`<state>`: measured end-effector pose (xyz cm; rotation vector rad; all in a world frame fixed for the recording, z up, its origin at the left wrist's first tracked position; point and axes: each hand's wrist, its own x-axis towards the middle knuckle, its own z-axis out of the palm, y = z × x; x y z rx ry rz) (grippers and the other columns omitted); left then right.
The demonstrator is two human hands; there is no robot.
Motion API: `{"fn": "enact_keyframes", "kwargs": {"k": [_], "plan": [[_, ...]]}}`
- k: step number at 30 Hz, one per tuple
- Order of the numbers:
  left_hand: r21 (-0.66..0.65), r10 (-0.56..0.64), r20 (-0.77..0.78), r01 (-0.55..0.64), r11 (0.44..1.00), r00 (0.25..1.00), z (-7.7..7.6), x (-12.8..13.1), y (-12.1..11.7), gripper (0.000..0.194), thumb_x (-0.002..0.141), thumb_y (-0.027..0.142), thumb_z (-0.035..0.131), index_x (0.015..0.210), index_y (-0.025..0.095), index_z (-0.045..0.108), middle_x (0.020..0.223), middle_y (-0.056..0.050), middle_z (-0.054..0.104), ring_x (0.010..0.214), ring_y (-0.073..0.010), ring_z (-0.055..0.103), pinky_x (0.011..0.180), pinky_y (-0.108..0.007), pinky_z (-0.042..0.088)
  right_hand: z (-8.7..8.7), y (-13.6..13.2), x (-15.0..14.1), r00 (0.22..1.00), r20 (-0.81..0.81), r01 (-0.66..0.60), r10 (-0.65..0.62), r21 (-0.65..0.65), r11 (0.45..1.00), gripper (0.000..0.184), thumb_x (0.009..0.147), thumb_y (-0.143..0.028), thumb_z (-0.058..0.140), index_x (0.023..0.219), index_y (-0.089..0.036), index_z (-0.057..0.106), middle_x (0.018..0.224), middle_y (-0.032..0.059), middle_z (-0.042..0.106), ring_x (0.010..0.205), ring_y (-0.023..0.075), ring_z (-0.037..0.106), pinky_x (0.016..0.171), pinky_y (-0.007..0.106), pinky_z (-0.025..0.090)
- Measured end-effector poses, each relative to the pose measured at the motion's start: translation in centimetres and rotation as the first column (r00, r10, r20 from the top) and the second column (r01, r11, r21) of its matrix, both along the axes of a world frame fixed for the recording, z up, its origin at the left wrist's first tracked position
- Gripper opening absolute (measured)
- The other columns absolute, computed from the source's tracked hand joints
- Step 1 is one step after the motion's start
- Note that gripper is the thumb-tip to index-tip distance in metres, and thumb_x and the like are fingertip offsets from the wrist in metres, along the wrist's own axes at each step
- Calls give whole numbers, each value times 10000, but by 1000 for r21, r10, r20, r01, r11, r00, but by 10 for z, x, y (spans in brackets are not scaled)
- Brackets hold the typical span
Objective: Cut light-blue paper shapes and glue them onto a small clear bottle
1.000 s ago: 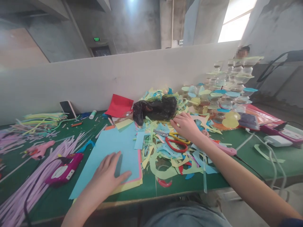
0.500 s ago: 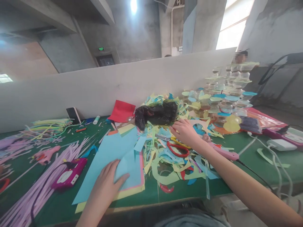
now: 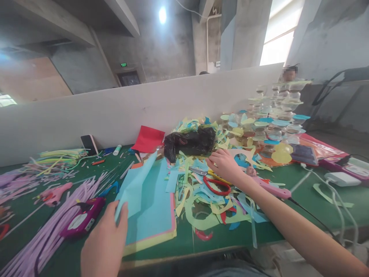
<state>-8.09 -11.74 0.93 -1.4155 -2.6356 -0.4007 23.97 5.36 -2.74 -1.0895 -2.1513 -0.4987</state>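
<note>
Head camera: left fingers pinch blue sheet; right fingers half-curled, hold unclear.

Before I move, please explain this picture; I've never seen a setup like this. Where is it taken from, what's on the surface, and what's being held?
There is no machine: you see a person's two bare hands, from a camera worn on their head, looking forward and down.

The left hand grips a light blue sheet, lifted at one side above a stack of colored paper. The right hand is over the paper scraps, near red-handled scissors; whether it holds anything is unclear.

Also on the green table are a crumpled black plastic bag, lilac strips at left, and stacked clear, rounded pieces at right.
</note>
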Motion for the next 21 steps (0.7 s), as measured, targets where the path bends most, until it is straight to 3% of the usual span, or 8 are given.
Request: {"fn": "enact_keyframes", "kwargs": {"k": [4, 8, 12, 15, 18, 21], "plan": [[-2, 13, 80, -13, 1000, 997, 5, -3, -2, 427, 920, 546, 299, 1094, 234, 533, 792, -94, 700, 643, -275, 648, 508, -278, 372, -1, 0, 0, 1000, 8, 7, -7, -9, 1000, 411, 988, -292, 421, 639, -191, 615, 665, 54, 636, 739, 210, 477, 747, 352, 345], [-50, -74, 206, 86, 995, 976, -6, -6, 3, 389, 904, 524, 360, 1066, 233, 560, 866, -102, 717, 693, -271, 667, 515, -264, 385, -1, 1, 2, 1000, 2, -13, 13, -16, 1000, 418, 995, -301, 400, 662, -196, 630, 690, 62, 647, 741, 211, 487, 756, 355, 354], [-8, -154, 266, 162, 987, 952, -12, -6, 4, 333, 890, 470, 421, 1048, 235, 596, 919, -100, 728, 694, -253, 676, 519, -253, 391, -2, 2, 1, 1000, 0, 2, -2, -26, 1000, 424, 997, -305, 395, 662, -195, 629, 686, 64, 645, 749, 216, 491, 769, 360, 366], [39, -163, 243, 158, 987, 956, -12, 0, -1, 326, 902, 465, 409, 1022, 241, 613, 880, -86, 731, 684, -244, 677, 540, -255, 410, 0, -1, 0, 1000, -3, 5, -5, -34, 999, 408, 997, -302, 396, 687, -193, 638, 708, 69, 650, 766, 221, 512, 778, 365, 381], [108, -164, 168, 147, 983, 972, -12, 7, -12, 336, 918, 433, 385, 1053, 234, 619, 915, -93, 731, 795, -248, 694, 602, -257, 446, 5, -6, -3, 1000, -18, -24, 23, -59, 998, 325, 994, -299, 405, 831, -188, 664, 840, 86, 671, 824, 231, 551, 785, 368, 411], [112, -299, 41, 293, 949, 953, -15, 7, -23, 338, 892, 331, 400, 1117, 233, 632, 1136, -103, 697, 973, -251, 675, 671, -258, 472, 11, -15, -7, 992, -16, -128, 127, -67, 989, 262, 974, -348, 462, 1120, -196, 618, 1097, 116, 643, 970, 257, 571, 844, 394, 447]]}}
